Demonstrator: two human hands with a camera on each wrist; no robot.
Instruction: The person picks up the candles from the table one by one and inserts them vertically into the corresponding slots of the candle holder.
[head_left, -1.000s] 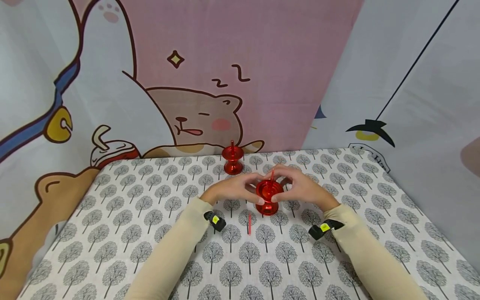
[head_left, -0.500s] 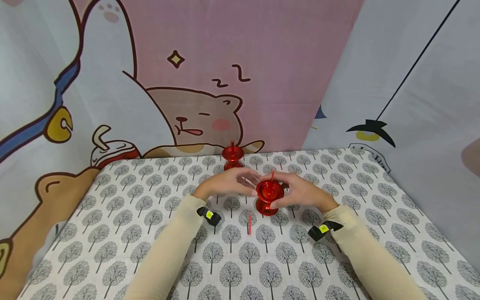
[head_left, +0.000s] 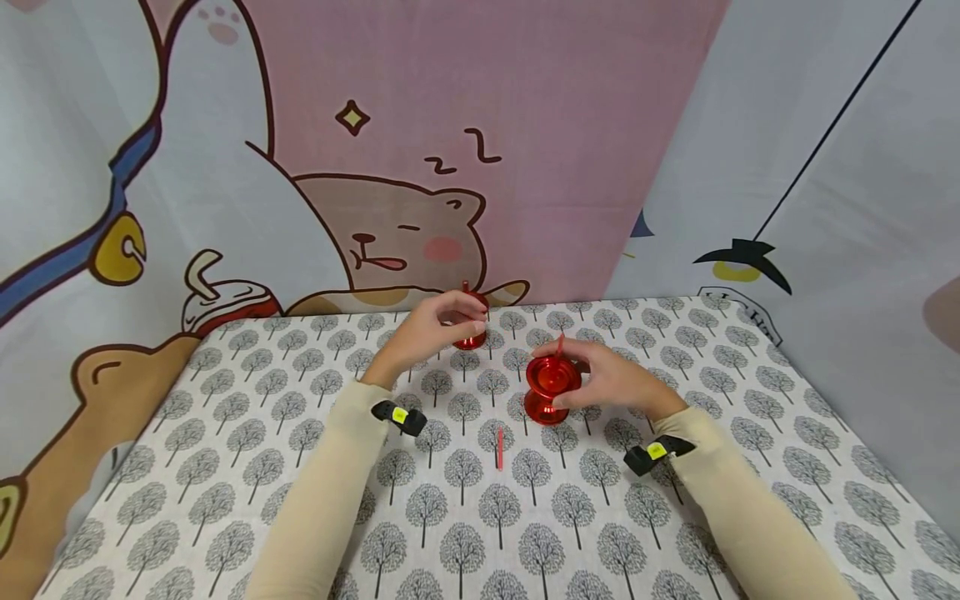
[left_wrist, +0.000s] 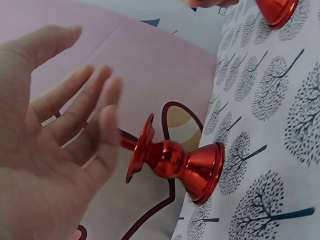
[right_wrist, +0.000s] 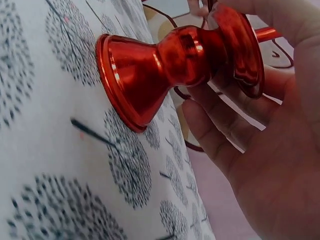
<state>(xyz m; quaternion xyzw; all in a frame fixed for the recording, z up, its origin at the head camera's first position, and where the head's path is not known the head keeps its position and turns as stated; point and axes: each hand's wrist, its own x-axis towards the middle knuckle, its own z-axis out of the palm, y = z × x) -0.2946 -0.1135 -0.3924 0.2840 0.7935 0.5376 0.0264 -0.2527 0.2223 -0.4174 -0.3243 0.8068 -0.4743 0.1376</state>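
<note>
My right hand (head_left: 618, 379) grips a shiny red candle holder (head_left: 551, 379) at its upper dish, thumb in front and fingers behind. A thin red stick stands up from that dish; in the right wrist view the holder's flared base (right_wrist: 132, 82) is close to the cloth, and I cannot tell whether it touches. My left hand (head_left: 435, 329) is beside a second red candle holder (head_left: 471, 340) at the far edge, partly covering it. In the left wrist view the left fingers (left_wrist: 107, 117) are spread near the dish of this holder (left_wrist: 170, 160), with nothing gripped.
A short thin red stick (head_left: 500, 448) lies on the tree-print tablecloth (head_left: 465, 550), nearer than both holders. Behind the table hangs a pink and white cartoon curtain (head_left: 562, 167), close to the far holder.
My left hand has left the near candle holder and moved back and left to the far one. The right hand has shifted the near holder slightly right.
</note>
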